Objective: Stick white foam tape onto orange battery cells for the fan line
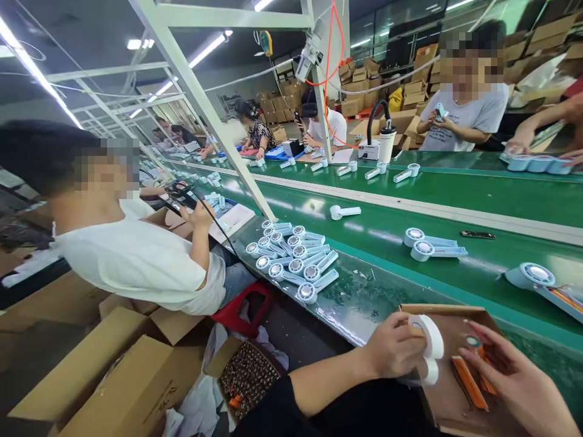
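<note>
My left hand (401, 346), closed, grips a white ring-shaped piece that looks like a roll of tape (435, 340), with a smaller rounded white part beneath it. To its right, my right hand (514, 370) has thumb and fingers around a small orange battery (473, 342), whose round end faces me. Both hands are over a shallow cardboard box (449, 416) at the near edge of the bench. Inside it, orange strip-like pieces (470, 383) lie under the right hand. Fingers partly hide both held things.
Light-blue handheld fans (296, 266) lie grouped on the bench's left. More fans (422, 250) sit on the green conveyor (378, 243). A worker in white (136, 261) sits at left by a red stool (246, 306). A box of batteries (248, 376) stands below.
</note>
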The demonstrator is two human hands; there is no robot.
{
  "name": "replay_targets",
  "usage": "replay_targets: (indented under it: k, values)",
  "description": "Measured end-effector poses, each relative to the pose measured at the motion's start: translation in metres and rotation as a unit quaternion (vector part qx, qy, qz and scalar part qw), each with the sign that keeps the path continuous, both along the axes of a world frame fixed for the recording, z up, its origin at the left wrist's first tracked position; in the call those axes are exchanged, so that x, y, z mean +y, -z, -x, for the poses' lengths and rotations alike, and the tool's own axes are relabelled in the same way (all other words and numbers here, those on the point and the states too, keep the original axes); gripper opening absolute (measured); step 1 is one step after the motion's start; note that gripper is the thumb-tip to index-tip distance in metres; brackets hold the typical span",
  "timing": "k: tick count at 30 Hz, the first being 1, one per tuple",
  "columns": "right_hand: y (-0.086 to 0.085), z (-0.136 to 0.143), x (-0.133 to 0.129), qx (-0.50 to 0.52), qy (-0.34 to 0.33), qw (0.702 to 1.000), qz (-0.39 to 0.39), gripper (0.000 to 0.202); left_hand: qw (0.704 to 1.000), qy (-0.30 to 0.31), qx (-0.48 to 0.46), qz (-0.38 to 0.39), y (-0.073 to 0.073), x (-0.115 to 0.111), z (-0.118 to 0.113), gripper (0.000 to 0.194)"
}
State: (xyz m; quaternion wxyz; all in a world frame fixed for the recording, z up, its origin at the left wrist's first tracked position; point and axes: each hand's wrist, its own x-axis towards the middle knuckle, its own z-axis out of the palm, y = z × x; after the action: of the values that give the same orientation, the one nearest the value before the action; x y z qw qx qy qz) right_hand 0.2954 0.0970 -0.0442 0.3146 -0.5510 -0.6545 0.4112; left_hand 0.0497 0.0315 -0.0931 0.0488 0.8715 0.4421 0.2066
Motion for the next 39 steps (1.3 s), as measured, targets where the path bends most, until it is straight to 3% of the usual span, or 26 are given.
replay_targets:
  k: [2, 4, 6, 7, 10, 14, 17, 21, 24, 25, 27, 28, 30, 33, 36, 37, 39]
  values:
    - [-0.028, -0.003, -0.016, 0.046, 0.035, 0.998, 0.022, 0.049, 0.997, 0.031, -0.032, -0.057, -0.022, -0.018, 0.012, 0.018]
    - [-0.053, -0.001, -0.029, 0.055, 0.003, 0.998, 0.019, 0.053, 0.991, 0.069, -0.052, -0.100, -0.046, -0.031, 0.025, 0.021]
    - [-0.066, 0.005, -0.035, 0.096, -0.049, 0.994, 0.024, 0.066, 0.993, 0.072, -0.033, -0.093, -0.067, -0.033, 0.039, 0.021]
    - [-0.068, 0.009, -0.035, 0.090, -0.086, 0.992, 0.019, 0.071, 0.993, 0.075, -0.020, -0.092, -0.075, -0.031, 0.046, 0.022]
    - [-0.066, 0.019, -0.036, -0.020, -0.119, 0.988, -0.096, 0.073, 0.989, 0.114, 0.032, -0.087, -0.093, -0.025, 0.060, 0.023]
    - [-0.064, 0.031, -0.043, -0.149, -0.173, 0.950, -0.215, 0.073, 0.981, 0.134, 0.102, -0.100, -0.106, -0.031, 0.059, 0.025]
    - [-0.062, 0.040, -0.049, -0.184, -0.200, 0.937, -0.218, 0.073, 0.976, 0.131, 0.126, -0.123, -0.112, -0.030, 0.054, 0.025]
    - [-0.070, 0.040, -0.053, -0.185, -0.221, 0.947, -0.143, 0.058, 0.961, 0.162, 0.143, -0.170, -0.121, -0.019, 0.052, 0.026]
    - [-0.078, 0.032, -0.052, -0.100, -0.247, 0.962, -0.055, 0.053, 0.951, 0.172, 0.165, -0.195, -0.122, -0.012, 0.056, 0.037]
    - [-0.078, 0.031, -0.051, -0.034, -0.228, 0.973, -0.016, 0.052, 0.950, 0.171, 0.169, -0.201, -0.119, -0.011, 0.056, 0.040]
    - [-0.072, 0.036, -0.051, 0.151, -0.128, 0.979, 0.050, 0.051, 0.952, 0.151, 0.158, -0.217, -0.110, -0.008, 0.054, 0.042]
    - [-0.065, 0.042, -0.053, 0.255, -0.057, 0.963, 0.064, 0.053, 0.954, 0.130, 0.142, -0.228, -0.104, -0.008, 0.051, 0.041]
    - [-0.049, 0.062, -0.056, 0.427, 0.085, 0.899, 0.048, 0.061, 0.960, 0.073, 0.100, -0.251, -0.093, -0.009, 0.038, 0.034]
    - [-0.028, 0.091, -0.059, 0.554, 0.218, 0.803, -0.016, 0.061, 0.962, -0.010, 0.041, -0.271, -0.085, -0.015, 0.008, 0.025]
    - [-0.034, 0.083, -0.048, 0.563, 0.206, 0.800, -0.012, 0.058, 0.975, -0.041, -0.014, -0.220, -0.081, -0.022, -0.011, 0.021]
    - [-0.043, 0.068, -0.040, 0.557, 0.191, 0.808, -0.009, 0.058, 0.980, -0.033, -0.029, -0.193, -0.077, -0.022, -0.008, 0.021]
    - [-0.064, 0.027, -0.020, 0.560, 0.246, 0.787, -0.087, 0.053, 0.988, -0.042, -0.031, -0.142, -0.062, -0.019, 0.018, 0.024]
